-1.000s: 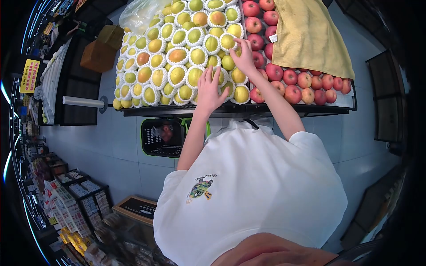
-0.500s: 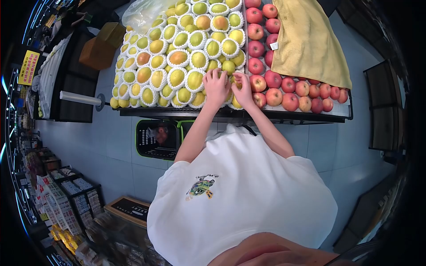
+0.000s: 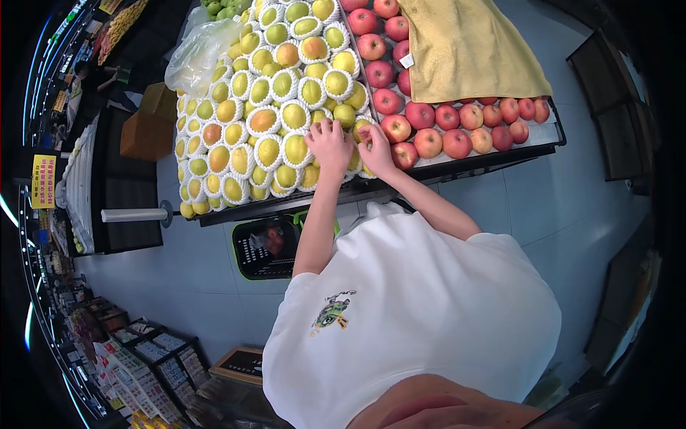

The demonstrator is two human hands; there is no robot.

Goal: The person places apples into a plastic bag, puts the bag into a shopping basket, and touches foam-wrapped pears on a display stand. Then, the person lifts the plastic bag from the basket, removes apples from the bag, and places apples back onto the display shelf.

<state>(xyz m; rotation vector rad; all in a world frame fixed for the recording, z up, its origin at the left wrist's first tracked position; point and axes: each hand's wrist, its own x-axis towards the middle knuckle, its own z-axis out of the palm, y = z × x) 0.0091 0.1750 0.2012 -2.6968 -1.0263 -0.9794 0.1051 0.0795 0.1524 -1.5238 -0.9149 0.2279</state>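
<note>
Two bare hands reach over a slanted fruit stand, which I follow remotely through the head camera. My landmark is the yellow towel (image 3: 468, 53). To its left lies a slope of yellow-green pears (image 3: 295, 149), most in white foam nets (image 3: 295, 166); red apples (image 3: 456, 144) show along its left side and near edge.

Left of the towel and nearer the wearer, the left hand (image 3: 331, 149) rests on the pears with bent fingers. The right hand (image 3: 375, 151) is close beside it, on the towel's side, fingers curled inward over a partly hidden pear (image 3: 361, 123). The hands sit side by side, a narrow gap between them; I cannot tell whether either grips fruit. A bare pear (image 3: 344, 114) lies just beyond their fingertips, left of the towel's near corner.

I judge each pear firm, fairly light and easily bruised. Bare skin is probably smooth and a little slippery, while the net should give soft, springy grip. I would spread fingers around the widest part, over the net where there is one, avoiding nail pressure and dragging, since neighbours packed this tightly might roll.
</note>
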